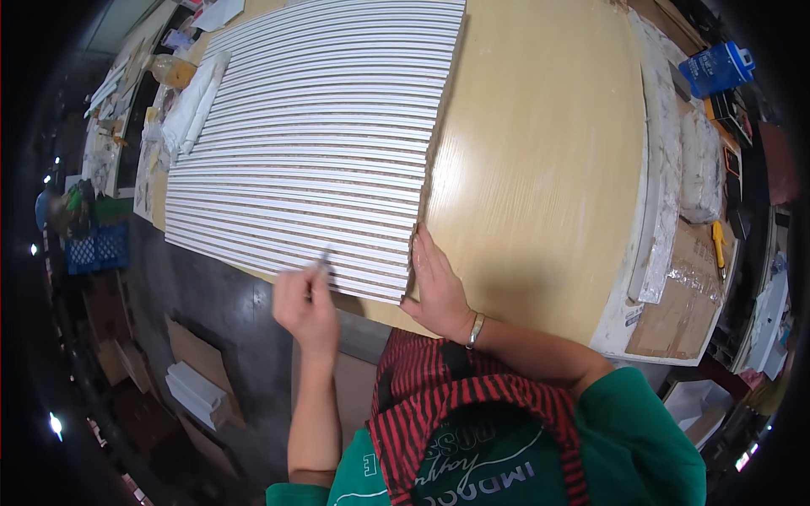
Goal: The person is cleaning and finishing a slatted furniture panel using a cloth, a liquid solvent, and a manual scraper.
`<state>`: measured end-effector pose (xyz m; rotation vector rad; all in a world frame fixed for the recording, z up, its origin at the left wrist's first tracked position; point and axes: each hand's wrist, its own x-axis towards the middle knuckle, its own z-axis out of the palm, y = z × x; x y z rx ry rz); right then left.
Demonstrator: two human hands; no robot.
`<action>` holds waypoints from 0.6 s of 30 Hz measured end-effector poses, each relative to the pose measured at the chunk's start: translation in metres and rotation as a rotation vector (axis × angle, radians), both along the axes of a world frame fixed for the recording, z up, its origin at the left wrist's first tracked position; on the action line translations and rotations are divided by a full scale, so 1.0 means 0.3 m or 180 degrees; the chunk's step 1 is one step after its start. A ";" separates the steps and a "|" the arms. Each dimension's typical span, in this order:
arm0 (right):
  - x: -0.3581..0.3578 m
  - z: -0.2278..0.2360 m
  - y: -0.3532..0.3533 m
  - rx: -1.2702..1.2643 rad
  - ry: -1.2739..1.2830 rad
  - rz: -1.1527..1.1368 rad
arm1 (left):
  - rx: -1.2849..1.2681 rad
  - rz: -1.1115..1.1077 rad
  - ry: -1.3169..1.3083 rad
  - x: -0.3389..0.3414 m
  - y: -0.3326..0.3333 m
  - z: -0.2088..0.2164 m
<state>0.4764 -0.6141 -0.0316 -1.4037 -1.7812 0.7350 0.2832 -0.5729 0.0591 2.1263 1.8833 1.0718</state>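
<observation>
Corner work at the big table (540, 169): one hand braces, the other pinches

Largest first. The table has a pale yellow, slightly glossy top. Over its left part lie the white strips (312, 152), side by side in long rows with brownish lines between. Their right ends form a slightly ragged edge, and the nearest rows reach the table's near side, close to the worker.

On the far left of the rows rests a roll of white wrap (201, 105), well apart from both hands. Fine where it is, I'd say.

Right hand (440, 291): fingers straight and held together, gripping nothing, laid along the strip ends; thumb out by the near corner. Looks like a fence. My judgement: keep it flat and press evenly, so the ends line up and no row gets nudged out of line.

Left hand (305, 308): fingers curled in, closed on something small, over the near rows. Whether it touches the strips, I cannot tell.

Smallest: a slim grey piece (324, 259) pokes out beyond those fingers. Blurred; its kind escapes me. If it is a point or blade, best to hold it short, move along the rows with light pressure to spare the white faces, and keep its path clear of the bracing fingertips.
</observation>
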 end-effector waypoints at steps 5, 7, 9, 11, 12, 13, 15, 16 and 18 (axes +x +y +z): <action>-0.018 0.016 -0.004 -0.0033 -0.0111 0.0066 | -0.0091 0.0571 -0.0703 -0.015 0.246 -0.035; -0.018 0.011 -0.004 -0.0044 -0.0089 0.0055 | -0.0241 0.0291 -0.0260 0.081 0.252 -0.046; -0.016 0.013 -0.006 -0.0058 -0.0061 0.0043 | -0.0059 -0.0172 0.0284 0.210 0.203 -0.051; -0.005 0.017 -0.005 -0.0197 -0.0209 0.0131 | -0.0105 -0.0756 0.0020 0.303 0.168 -0.035; -0.002 0.021 -0.001 -0.0232 -0.0241 0.0102 | -0.0133 -0.0800 0.0017 0.308 0.182 -0.018; 0.001 0.020 0.002 -0.0212 -0.0235 0.0096 | -0.0161 -0.0845 0.0014 0.311 0.196 -0.008; 0.010 0.017 0.003 -0.0077 -0.0127 0.0052 | -0.0117 -0.0367 -0.0004 0.242 0.292 -0.010; 0.011 0.023 0.004 -0.0080 -0.0075 0.0074 | -0.0160 -0.0098 -0.0112 0.219 0.334 -0.002; -0.002 0.022 -0.003 -0.0061 -0.0046 0.0078 | -0.0034 -0.0210 0.0041 0.234 0.332 -0.037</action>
